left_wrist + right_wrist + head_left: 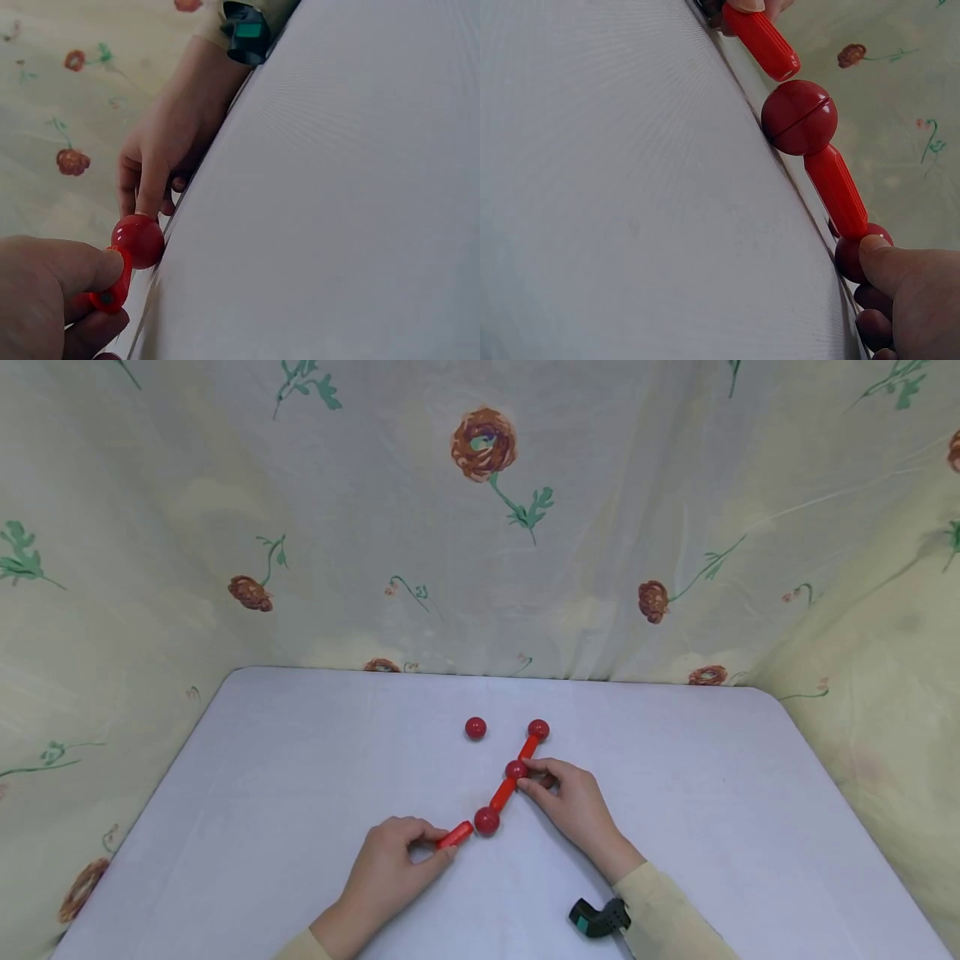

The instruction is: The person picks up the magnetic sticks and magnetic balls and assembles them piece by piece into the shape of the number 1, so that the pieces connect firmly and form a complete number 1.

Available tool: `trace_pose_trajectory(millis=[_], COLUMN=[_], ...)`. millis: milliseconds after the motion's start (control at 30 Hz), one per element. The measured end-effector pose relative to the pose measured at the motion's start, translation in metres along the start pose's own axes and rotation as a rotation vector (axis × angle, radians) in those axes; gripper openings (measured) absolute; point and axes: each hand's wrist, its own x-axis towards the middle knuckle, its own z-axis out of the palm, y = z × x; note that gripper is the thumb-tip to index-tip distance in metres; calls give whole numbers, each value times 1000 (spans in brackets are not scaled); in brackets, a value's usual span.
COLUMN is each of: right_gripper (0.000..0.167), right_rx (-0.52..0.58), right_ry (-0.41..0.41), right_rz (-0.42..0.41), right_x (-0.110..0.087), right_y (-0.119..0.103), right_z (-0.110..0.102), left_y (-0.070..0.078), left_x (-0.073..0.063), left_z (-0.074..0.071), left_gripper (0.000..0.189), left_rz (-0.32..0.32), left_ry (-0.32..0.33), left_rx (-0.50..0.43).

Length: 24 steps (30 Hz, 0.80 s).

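A chain of red balls and red rods lies slantwise on the white table. Its far ball (538, 729), middle ball (516, 769) and near ball (487, 821) are joined by two rods. My right hand (573, 806) pinches the middle ball between thumb and fingers. In my left hand (397, 868) a loose red rod (455, 835) is pinched, its tip pointing at the near ball. The right wrist view shows a small gap between this rod (763, 43) and the near ball (799, 118).
A single red ball (476, 728) sits left of the chain's far end. Flowered cloth (585, 527) hangs behind and beside the white table (315, 735). A black strap-like device (597, 918) is on the right wrist.
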Motion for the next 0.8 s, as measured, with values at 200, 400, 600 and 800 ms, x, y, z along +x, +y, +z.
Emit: trace_pose_trajectory(millis=[200,400,600,800], right_gripper=[33,33,33,33], right_rx=[-6,-2,-2,-4], right_ry=[7,9,16,8], right_rz=[-10,-12,-11,-1], right_x=[0,0,0,0], right_y=[0,-1,0,0], right_z=[0,-1,0,0], left_y=[3,7,7,9], left_x=[0,0,-1,-1], left_z=[5,7,9,10], left_gripper=[13,13,14,16], left_rz=[25,35,22,8], left_ry=[-1,0,-7,-18], left_rx=[29,60,95,134])
